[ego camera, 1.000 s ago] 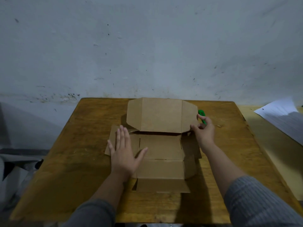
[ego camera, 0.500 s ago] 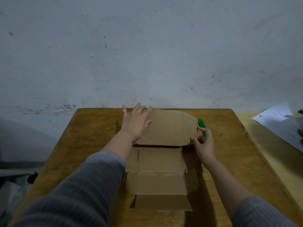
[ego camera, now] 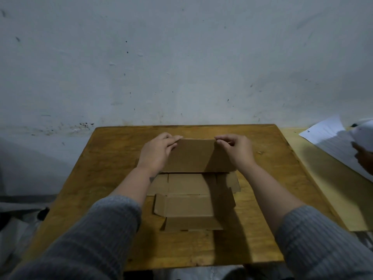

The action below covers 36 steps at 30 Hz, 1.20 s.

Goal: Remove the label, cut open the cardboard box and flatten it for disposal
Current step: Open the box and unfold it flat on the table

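Observation:
The brown cardboard box [ego camera: 191,184] lies opened out in the middle of the wooden table [ego camera: 113,164]. Its far lid panel is raised a little above the rest. My left hand [ego camera: 156,153] grips the lid's far left corner, with the fingers curled over the top edge. My right hand [ego camera: 236,151] pinches the far right corner of the same lid. The near panels and flaps lie low towards me, some still bent upwards. No label can be seen on the box. The green cutter is hidden from view.
A lighter tabletop [ego camera: 331,190] adjoins on the right, with white paper sheets [ego camera: 335,142] on it and another person's hand [ego camera: 363,156] at the right edge. A grey wall stands right behind the table. Dark clutter lies on the floor to the left.
My right hand left the lid's right side by the green cutter and moved up to its far right corner. My left hand slid to the far left corner. The cutter went out of sight.

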Tool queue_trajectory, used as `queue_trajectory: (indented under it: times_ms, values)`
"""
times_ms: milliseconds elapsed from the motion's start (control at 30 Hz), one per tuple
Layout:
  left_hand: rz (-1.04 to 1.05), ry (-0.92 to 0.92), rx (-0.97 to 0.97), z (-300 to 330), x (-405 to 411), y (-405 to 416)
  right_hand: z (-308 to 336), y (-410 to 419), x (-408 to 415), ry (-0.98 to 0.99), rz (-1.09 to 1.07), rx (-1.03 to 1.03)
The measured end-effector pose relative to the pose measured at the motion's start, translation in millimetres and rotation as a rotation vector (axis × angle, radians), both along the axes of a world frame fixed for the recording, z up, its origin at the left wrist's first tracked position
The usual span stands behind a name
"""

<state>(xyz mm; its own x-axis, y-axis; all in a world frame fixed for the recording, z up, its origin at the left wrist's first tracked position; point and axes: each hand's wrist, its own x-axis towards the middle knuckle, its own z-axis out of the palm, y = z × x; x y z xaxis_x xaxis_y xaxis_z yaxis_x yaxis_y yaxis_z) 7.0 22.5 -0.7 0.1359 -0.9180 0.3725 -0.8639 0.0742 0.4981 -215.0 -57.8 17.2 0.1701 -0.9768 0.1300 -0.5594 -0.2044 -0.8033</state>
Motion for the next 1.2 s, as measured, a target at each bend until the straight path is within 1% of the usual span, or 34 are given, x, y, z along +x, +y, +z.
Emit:
queue_trajectory:
  times_ms: [133, 233, 300, 367, 467, 600, 667, 733, 800, 867, 933, 1000, 1100, 1200]
  values:
    - [-0.027, 0.035, 0.000, -2.6, -7.3, 24.1, -5.3, 27.7, -18.3, -0.094, 0.067, 0.056]
    - [-0.022, 0.106, 0.007, -4.3, -15.6, 44.8, -8.7, 48.7, -27.5, -0.162, 0.108, 0.144]
    - [-0.009, 0.170, 0.060, -4.9, -18.5, 58.6, -10.9, 60.7, -33.9, -0.187, 0.131, 0.204]
    - [-0.023, 0.177, 0.132, -7.7, -18.4, 70.2, -14.9, 70.4, -41.2, -0.182, 0.164, 0.248]
    - [-0.067, 0.182, 0.251, -12.0, -19.8, 87.3, -25.6, 83.9, -49.2, -0.081, 0.192, 0.266]
    - [-0.122, 0.100, 0.350, -26.5, -26.0, 108.5, -45.1, 104.1, -54.5, 0.173, 0.249, 0.090]
    - [-0.136, 0.043, 0.359, -35.5, -31.7, 118.3, -55.4, 111.6, -58.6, 0.301, 0.339, 0.013]
    - [-0.138, -0.030, 0.340, -43.7, -38.0, 125.6, -64.5, 115.4, -60.6, 0.372, 0.405, -0.021]
    - [-0.133, -0.091, 0.301, -49.8, -42.9, 129.9, -69.7, 114.0, -57.5, 0.408, 0.393, -0.061]
    - [-0.130, -0.145, 0.286, -53.9, -45.2, 131.4, -71.5, 109.0, -49.8, 0.491, 0.391, -0.096]
    - [-0.128, -0.202, 0.302, -56.4, -45.3, 131.8, -72.0, 104.8, -41.7, 0.613, 0.407, -0.069]
    - [-0.109, -0.210, 0.290, -56.5, -44.6, 130.3, -74.3, 103.1, -37.9, 0.703, 0.401, -0.033]
    - [-0.074, -0.156, 0.274, -52.4, -43.5, 118.8, -82.2, 103.8, -40.3, 0.726, 0.404, -0.037]
    - [-0.059, -0.211, 0.419, -51.3, -40.2, 97.4, -88.9, 103.2, -48.7, 0.690, 0.446, -0.035]
